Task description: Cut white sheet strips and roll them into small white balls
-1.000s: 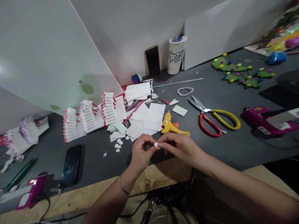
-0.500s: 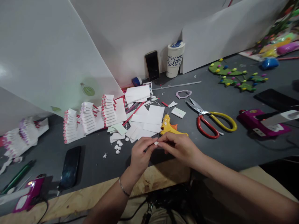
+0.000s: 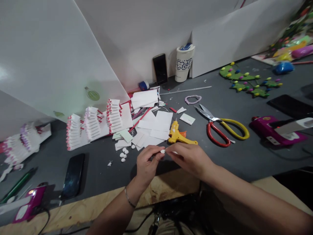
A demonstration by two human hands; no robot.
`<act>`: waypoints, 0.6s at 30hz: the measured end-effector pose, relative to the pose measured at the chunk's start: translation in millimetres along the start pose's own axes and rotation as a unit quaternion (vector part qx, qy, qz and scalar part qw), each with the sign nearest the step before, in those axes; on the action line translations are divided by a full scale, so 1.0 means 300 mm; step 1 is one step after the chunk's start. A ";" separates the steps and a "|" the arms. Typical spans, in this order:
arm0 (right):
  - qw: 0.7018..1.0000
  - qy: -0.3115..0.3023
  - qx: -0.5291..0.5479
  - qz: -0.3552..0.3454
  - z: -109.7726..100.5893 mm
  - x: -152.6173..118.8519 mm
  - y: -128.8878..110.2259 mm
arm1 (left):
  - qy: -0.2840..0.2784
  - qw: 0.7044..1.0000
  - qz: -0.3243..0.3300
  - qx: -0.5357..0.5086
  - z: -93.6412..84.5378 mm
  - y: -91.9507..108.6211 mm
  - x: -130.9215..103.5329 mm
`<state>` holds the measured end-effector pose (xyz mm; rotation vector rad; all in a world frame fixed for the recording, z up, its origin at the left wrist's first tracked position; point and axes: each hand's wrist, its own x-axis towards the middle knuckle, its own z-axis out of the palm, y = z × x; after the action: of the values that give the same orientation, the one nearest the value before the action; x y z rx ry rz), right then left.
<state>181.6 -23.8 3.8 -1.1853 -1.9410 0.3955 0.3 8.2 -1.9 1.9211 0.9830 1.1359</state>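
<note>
Thumb and fingers of my left hand (image 3: 148, 161) pinch a small white ball (image 3: 162, 151) over the front of the table. My right hand (image 3: 189, 160) is closed close beside it, its fingertips meeting the ball's right side. A bit of white shows under the right fingers, too small to name. Several similar white balls (image 3: 124, 154) lie to the left of my hands. Just beyond my right hand rests a yellow glue gun (image 3: 174, 132). White paper pieces (image 3: 156, 125) are spread past my left hand.
Scissors (image 3: 212, 117) with red and yellow handles lie open at right, near a purple power socket (image 3: 274, 130). Stacks of white sticks with pink tips (image 3: 73, 132) stand at left, beside a phone (image 3: 73, 176). A cup (image 3: 184, 65) and another phone (image 3: 160, 69) stand at the back.
My right hand has shifted slightly down, its fingers flatter and more bent over the ball. More of the white ball shows at my left fingertips.
</note>
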 end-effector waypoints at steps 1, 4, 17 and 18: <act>1.000 0.000 -0.008 -0.007 -0.002 -0.001 -0.003 | 0.001 1.000 -0.003 -0.001 0.000 0.001 0.000; 0.999 -0.010 0.041 0.014 -0.012 0.006 -0.018 | 0.006 1.000 0.003 0.007 -0.001 0.002 -0.001; 0.852 -0.137 0.390 0.320 -0.035 0.044 -0.020 | 0.004 0.996 0.068 0.061 -0.004 0.000 -0.008; 0.851 -0.135 0.392 0.322 -0.036 0.045 -0.021 | 0.004 0.996 0.067 0.060 -0.004 0.000 -0.008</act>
<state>183.1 -17.2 20.9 -1.1963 -1.2712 1.6105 -1.6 6.3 -2.2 2.1072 0.9581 1.1835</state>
